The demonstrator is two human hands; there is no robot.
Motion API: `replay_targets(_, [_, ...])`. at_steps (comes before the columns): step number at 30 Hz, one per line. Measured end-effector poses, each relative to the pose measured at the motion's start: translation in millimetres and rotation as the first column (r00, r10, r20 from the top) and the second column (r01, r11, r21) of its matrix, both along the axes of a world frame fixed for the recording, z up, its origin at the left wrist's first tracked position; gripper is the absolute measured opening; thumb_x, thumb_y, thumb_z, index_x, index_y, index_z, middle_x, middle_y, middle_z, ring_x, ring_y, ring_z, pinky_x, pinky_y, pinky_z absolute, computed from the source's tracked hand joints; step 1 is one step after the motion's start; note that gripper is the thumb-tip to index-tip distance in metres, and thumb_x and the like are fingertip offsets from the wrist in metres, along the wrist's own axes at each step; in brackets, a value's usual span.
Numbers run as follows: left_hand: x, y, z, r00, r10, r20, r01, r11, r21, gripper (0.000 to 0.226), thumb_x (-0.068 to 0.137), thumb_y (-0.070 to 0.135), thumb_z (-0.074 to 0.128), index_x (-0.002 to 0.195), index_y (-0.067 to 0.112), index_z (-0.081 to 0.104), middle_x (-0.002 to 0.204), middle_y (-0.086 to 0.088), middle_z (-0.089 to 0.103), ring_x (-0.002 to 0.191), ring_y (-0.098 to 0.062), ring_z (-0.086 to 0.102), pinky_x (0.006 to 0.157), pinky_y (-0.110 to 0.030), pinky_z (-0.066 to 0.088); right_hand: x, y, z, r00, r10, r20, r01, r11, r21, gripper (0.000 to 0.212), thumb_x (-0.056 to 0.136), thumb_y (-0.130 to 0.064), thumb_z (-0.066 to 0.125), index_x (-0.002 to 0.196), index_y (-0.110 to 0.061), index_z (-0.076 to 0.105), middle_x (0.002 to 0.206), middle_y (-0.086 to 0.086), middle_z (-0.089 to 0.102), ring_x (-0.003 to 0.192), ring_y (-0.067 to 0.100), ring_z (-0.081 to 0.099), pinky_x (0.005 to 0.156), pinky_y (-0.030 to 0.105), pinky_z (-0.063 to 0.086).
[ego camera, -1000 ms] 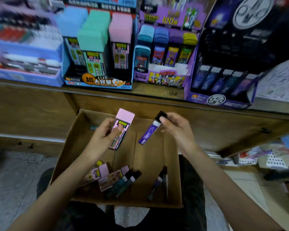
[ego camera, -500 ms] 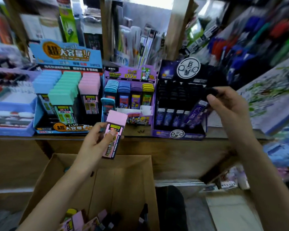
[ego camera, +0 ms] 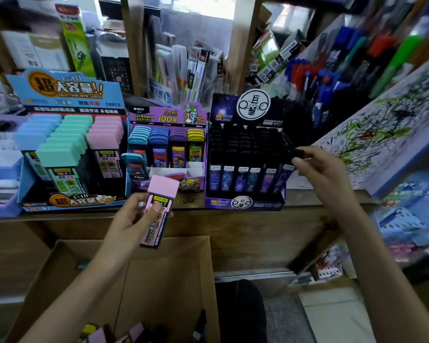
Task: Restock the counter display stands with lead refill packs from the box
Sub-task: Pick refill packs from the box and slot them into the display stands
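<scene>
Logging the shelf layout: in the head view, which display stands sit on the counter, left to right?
Blue cardboard stand of pastel-capped packs → small purple cardboard stand of four coloured columns → black-and-purple constellation stand → right hand pinching a slim dark pack.

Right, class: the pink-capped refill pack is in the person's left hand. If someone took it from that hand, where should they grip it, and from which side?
Probably the pink cap, pinched across its broad faces, coming from above. The left hand wraps the body of the pack, thumb over the label, so only the cap end stands clear, pointing up.
</scene>
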State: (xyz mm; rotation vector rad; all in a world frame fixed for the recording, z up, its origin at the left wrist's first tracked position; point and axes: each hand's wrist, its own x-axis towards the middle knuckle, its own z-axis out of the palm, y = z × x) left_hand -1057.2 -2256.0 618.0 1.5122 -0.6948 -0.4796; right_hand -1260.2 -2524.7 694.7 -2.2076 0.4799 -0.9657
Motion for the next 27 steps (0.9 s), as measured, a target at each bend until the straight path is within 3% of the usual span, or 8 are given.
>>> replay_targets(5, [-3.9, -2.1, -2.5, 1.0, 0.01, -0.014, -0.01, 1.0, 0.004, 0.015, 0.089, 0.022, 0.053, 0.103, 0.018, 0.058, 0.089, 0.003, 0.074, 0.078, -0.008, 0.068, 0.057, -0.02, 0.054, 1.8, -8.3, -6.9, 0.996, 0.023, -0.09, -0.022, 1.0, 0.015, 0.022, 0.091, -0.008, 0.057, 0.103, -0.027, 0.06, 0.093, -0.019, 0.063, 0.083, -0.009, 0.062, 0.07, 0.007, 0.047])
replay_targets(11, [-7.3, -5.5, -3.2, 1.0, 0.006, 0.003, -0.006, 1.0, 0.011, 0.015, 0.087, 0.023, 0.054, 0.102, 0.018, 0.057, 0.091, 0.003, 0.073, 0.08, -0.005, 0.067, 0.059, -0.018, 0.053, 7.5, -8.9, -21.2, 0.993, -0.121, -0.007, 0.121, 0.988, 0.097, 0.019, 0.086, -0.017, 0.065, 0.1, -0.024, 0.054, 0.085, -0.013, 0.063, 0.08, -0.007, 0.061, 0.07, 0.008, 0.048])
replay_targets(14, [-8.1, -6.9, -1.6, 1.0, 0.001, 0.016, -0.001, 1.0, 0.003, 0.011, 0.089, 0.018, 0.054, 0.1, 0.017, 0.057, 0.093, 0.001, 0.069, 0.077, -0.001, 0.066, 0.058, -0.013, 0.051, 7.7, -2.3, -21.6, 0.979, -0.205, 0.012, 0.2, 0.962, 0.185, 0.029, 0.084, -0.022, 0.068, 0.104, -0.019, 0.048, 0.086, -0.007, 0.061, 0.083, 0.001, 0.062, 0.072, 0.016, 0.052])
replay_targets(17, [-9.5, -4.5, 4.6, 0.999, -0.022, 0.033, 0.023, 0.999, -0.023, 0.017, 0.084, 0.027, 0.055, 0.1, 0.023, 0.058, 0.094, 0.01, 0.07, 0.081, 0.002, 0.065, 0.061, -0.01, 0.05, 3.1, 15.4, -16.0, 0.954, -0.299, -0.026, 0.3, 0.951, 0.08, 0.029, 0.085, -0.025, 0.067, 0.106, -0.021, 0.047, 0.099, -0.005, 0.055, 0.093, 0.01, 0.056, 0.078, 0.024, 0.048])
replay_targets(19, [-8.0, -0.6, 9.6, 0.998, -0.021, 0.053, 0.023, 0.999, -0.046, 0.021, 0.08, 0.032, 0.054, 0.098, 0.023, 0.058, 0.094, 0.016, 0.07, 0.081, 0.003, 0.064, 0.062, -0.01, 0.05, 2.4, 39.3, -10.9, 0.944, -0.313, 0.105, 0.316, 0.949, -0.016, 0.019, 0.089, -0.028, 0.063, 0.103, -0.024, 0.049, 0.1, -0.005, 0.053, 0.094, 0.011, 0.053, 0.079, 0.022, 0.044])
replay_targets(22, [-4.2, 7.6, 16.0, 0.997, 0.001, 0.076, 0.005, 0.997, -0.079, 0.021, 0.079, 0.032, 0.055, 0.098, 0.023, 0.058, 0.093, 0.015, 0.07, 0.083, 0.002, 0.063, 0.068, -0.011, 0.05, 23.3, 87.9, -4.6, 0.975, -0.124, 0.185, 0.11, 0.99, 0.088, 0.007, 0.091, -0.025, 0.057, 0.092, -0.031, 0.056, 0.086, -0.014, 0.059, 0.081, 0.003, 0.057, 0.069, 0.013, 0.045])
replay_targets(25, [0.0, 20.2, 24.3, 0.993, 0.008, 0.119, 0.003, 0.996, -0.088, 0.02, 0.08, 0.031, 0.055, 0.098, 0.024, 0.058, 0.093, 0.014, 0.069, 0.085, 0.001, 0.062, 0.073, -0.014, 0.048, 67.8, 135.7, -2.7, 0.982, 0.177, 0.065, -0.188, 0.935, 0.299, 0.01, 0.087, -0.03, 0.06, 0.097, -0.03, 0.06, 0.088, -0.015, 0.062, 0.082, 0.004, 0.061, 0.071, 0.019, 0.049])
replay_targets(27, [3.8, 30.8, 30.3, 0.989, 0.001, 0.149, 0.013, 0.996, -0.093, 0.021, 0.081, 0.03, 0.055, 0.1, 0.023, 0.059, 0.094, 0.011, 0.069, 0.089, -0.003, 0.062, 0.076, -0.017, 0.049, 98.1, 160.8, -3.0, 0.952, 0.306, -0.004, -0.289, 0.904, 0.315, 0.016, 0.087, -0.031, 0.062, 0.103, -0.031, 0.058, 0.092, -0.017, 0.061, 0.085, -0.001, 0.06, 0.074, 0.018, 0.05])
